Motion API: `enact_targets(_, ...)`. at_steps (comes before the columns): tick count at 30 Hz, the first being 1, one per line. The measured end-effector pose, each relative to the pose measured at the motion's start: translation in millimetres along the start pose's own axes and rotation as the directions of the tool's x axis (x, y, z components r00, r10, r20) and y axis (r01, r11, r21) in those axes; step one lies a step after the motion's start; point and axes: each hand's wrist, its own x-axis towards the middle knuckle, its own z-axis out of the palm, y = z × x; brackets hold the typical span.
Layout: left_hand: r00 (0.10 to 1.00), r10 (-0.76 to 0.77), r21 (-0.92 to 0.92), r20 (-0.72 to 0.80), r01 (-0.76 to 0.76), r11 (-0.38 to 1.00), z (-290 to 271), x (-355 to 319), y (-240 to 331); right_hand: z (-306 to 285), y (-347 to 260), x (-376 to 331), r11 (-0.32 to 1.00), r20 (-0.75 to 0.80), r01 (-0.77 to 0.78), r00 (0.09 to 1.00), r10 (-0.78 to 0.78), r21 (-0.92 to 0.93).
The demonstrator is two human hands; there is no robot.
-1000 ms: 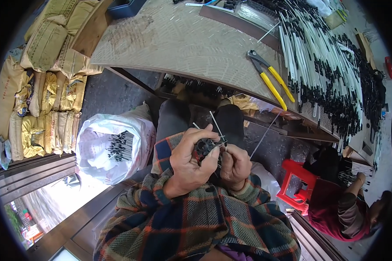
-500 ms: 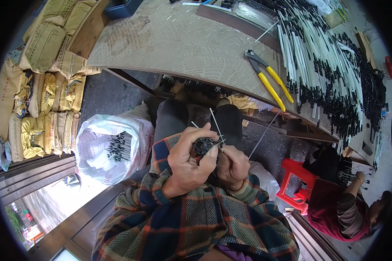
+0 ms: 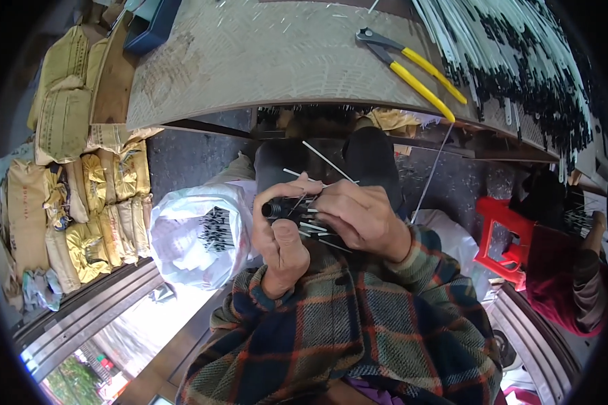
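Observation:
My left hand [image 3: 280,246] is closed round a black ribbed cylindrical piece [image 3: 273,209] above my lap, its round end toward the left. Several thin white rods stick out of the bundle at that piece, one long rod [image 3: 327,160] slanting up and away. From the right, my right hand [image 3: 366,214] reaches over with bent fingers pressed onto the rods beside the black piece. Its fingertips are partly hidden, so which rod they pinch is unclear. Short white rod ends [image 3: 311,227] show between the two hands.
Left of my knees stands a white plastic bag [image 3: 165,226] holding black-tipped rods [image 3: 215,229]. Yellow-handled pliers [image 3: 419,73] lie on the worktable [image 3: 250,61], beside a big heap of white and black strips [image 3: 520,74]. A red stool [image 3: 500,239] and another person [image 3: 564,290] are at right.
The black piece has turned, its round end now facing left. My right hand has come up over the rods, and more rod ends show between my hands. The whole view has shifted.

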Motion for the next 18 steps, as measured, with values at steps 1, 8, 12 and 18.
enact_targets(1,1.0,-0.006,-0.003,-0.019,0.006,1.0,1,-1,-1,-1,2,0,1.0,0.039,-0.01,0.999,0.009,0.017)
enact_targets(8,0.997,-0.027,0.073,-0.069,0.032,0.997,6,-5,0,-4,4,6,0.997,0.118,-0.032,0.993,0.023,0.077)
enact_targets(12,0.996,0.085,0.179,-0.004,-0.083,0.98,6,1,-2,-4,9,5,0.99,0.164,-0.006,0.986,-0.018,0.144)
enact_targets(18,0.992,0.11,0.201,0.065,-0.121,0.972,8,3,4,-14,-4,-5,0.995,0.183,0.059,0.982,-0.044,-0.075)
